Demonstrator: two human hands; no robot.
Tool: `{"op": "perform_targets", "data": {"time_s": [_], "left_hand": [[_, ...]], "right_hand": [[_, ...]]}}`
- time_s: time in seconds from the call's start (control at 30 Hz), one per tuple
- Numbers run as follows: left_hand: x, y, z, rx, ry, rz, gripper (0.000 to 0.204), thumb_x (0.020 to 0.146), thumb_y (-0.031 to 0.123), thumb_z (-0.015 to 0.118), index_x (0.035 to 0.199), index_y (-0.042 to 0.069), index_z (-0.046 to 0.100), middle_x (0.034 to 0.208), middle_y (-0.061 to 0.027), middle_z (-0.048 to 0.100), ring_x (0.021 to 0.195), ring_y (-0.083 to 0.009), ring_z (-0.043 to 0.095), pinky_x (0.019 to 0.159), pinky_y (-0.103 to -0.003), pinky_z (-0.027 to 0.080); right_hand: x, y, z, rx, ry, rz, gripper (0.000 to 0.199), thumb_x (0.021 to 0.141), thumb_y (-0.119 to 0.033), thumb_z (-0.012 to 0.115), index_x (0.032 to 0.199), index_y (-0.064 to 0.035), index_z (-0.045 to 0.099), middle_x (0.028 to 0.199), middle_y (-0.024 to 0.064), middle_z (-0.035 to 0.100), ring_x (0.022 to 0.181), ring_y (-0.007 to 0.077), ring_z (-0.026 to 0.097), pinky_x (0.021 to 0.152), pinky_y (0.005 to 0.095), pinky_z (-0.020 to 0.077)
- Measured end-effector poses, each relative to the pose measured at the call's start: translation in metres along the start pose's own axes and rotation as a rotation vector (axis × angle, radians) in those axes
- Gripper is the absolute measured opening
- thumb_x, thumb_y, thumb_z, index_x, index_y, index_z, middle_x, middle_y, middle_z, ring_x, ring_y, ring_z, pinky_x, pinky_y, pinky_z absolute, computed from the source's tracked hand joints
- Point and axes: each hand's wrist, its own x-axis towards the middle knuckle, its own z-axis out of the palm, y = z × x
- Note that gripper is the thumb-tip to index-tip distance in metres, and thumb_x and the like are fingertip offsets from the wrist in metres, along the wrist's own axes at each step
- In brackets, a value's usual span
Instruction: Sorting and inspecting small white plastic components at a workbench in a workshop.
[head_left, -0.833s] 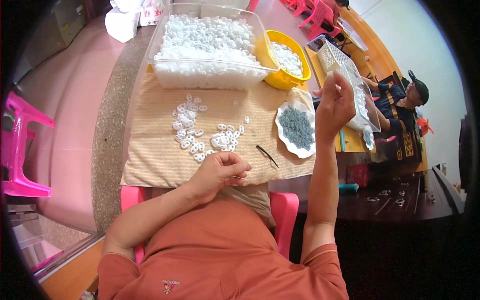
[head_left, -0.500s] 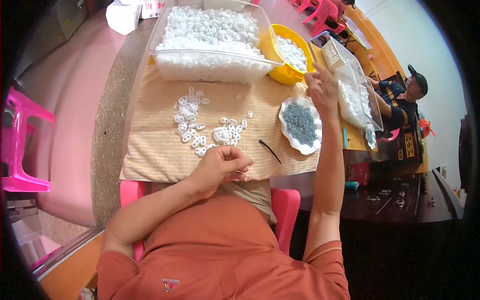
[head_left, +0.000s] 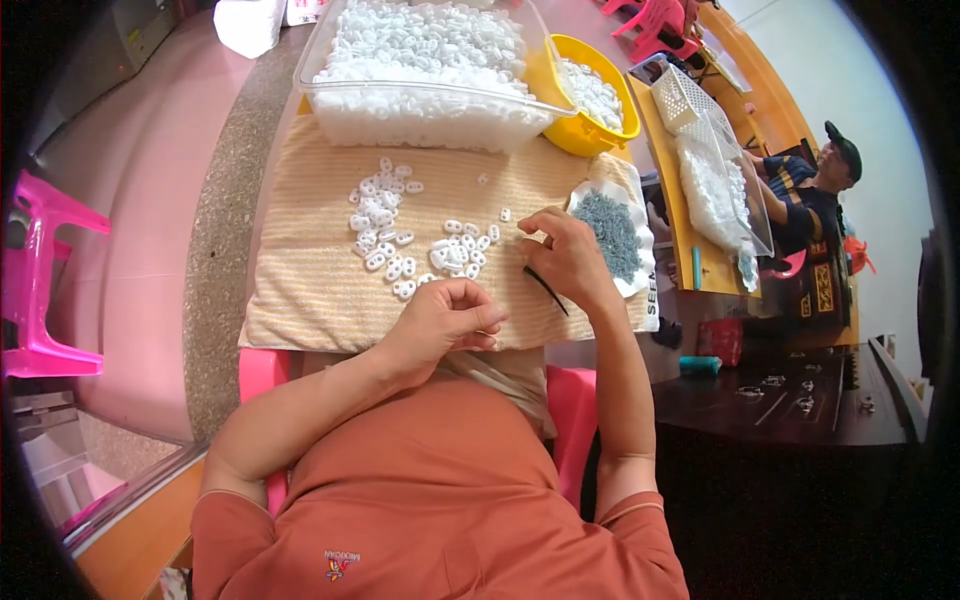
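My left hand (head_left: 445,322) rests curled at the near edge of a yellow striped towel (head_left: 310,285), fingers closed; whether it holds a small piece I cannot tell. My right hand (head_left: 568,258) lies on the towel beside a white dish of small grey metal parts (head_left: 615,232), fingertips pinched near the loose white plastic pieces (head_left: 395,235). Black tweezers (head_left: 548,292) lie under that hand on the towel. The white pieces are scattered in two clusters ahead of both hands.
A clear bin full of white pieces (head_left: 425,85) and a yellow bowl (head_left: 600,120) stand at the back. A white basket (head_left: 690,100) and another clear bin (head_left: 725,190) are on the right, near a seated person (head_left: 815,195). Pink stool (head_left: 45,280) at left.
My right hand has come down from raised high near the yellow bowl to the towel beside the grey-parts dish. My left hand has stayed put.
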Motion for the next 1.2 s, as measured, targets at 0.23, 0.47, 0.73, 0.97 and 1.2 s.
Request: {"op": "perform_targets", "data": {"time_s": [0.23,0.47,0.73,0.97,1.2], "left_hand": [[-0.001,0.002,0.000,0.010,0.000,0.012,0.012,0.088,0.015,0.069,0.088,0.005,0.062,0.083,-0.0007,0.063,0.072,-0.0090,0.063,0.067,-0.024,0.055],[0.000,0.002,0.001,0.031,-0.002,0.024,0.012,0.088,0.015,0.069,0.088,0.006,0.062,0.082,-0.0010,0.063,0.072,-0.0082,0.062,0.068,-0.024,0.055],[-0.001,0.003,0.000,0.032,-0.003,0.020,0.012,0.089,0.015,0.069,0.089,0.006,0.061,0.082,-0.0008,0.062,0.072,-0.0080,0.062,0.068,-0.023,0.055],[-0.001,0.009,0.001,-0.041,0.129,0.135,0.019,0.090,0.015,0.067,0.102,0.004,0.058,0.087,-0.0021,0.062,0.076,-0.0081,0.062,0.067,-0.022,0.055],[0.001,0.003,0.003,-0.069,0.069,0.220,0.015,0.091,0.012,0.065,0.100,0.002,0.059,0.087,-0.0034,0.063,0.076,-0.0083,0.062,0.069,-0.022,0.056]], "right_hand": [[0.008,0.001,0.007,-0.004,0.012,0.017,0.020,0.076,-0.007,0.068,0.096,-0.0006,0.066,0.088,0.0135,0.066,0.072,0.0277,0.063,0.066,0.0343,0.0495],[0.025,-0.001,0.010,-0.079,0.015,-0.035,0.019,0.082,-0.009,0.064,0.099,-0.0034,0.067,0.094,0.0142,0.066,0.088,0.0340,0.063,0.077,0.0390,0.0487],[0.035,0.001,0.011,-0.157,-0.150,0.052,0.016,0.086,-0.013,0.058,0.097,-0.0056,0.068,0.102,0.0148,0.064,0.093,0.0367,0.061,0.083,0.0435,0.0473],[-0.002,-0.023,0.010,0.432,-0.094,0.092,0.013,0.087,-0.009,0.068,0.093,0.0025,0.067,0.084,0.0052,0.064,0.064,0.0078,0.056,0.054,0.0231,0.0461],[-0.051,-0.038,0.039,0.772,0.034,0.034,0.015,0.089,-0.007,0.066,0.099,0.0041,0.067,0.092,0.0060,0.063,0.068,0.0078,0.057,0.056,0.0196,0.0460]]}}
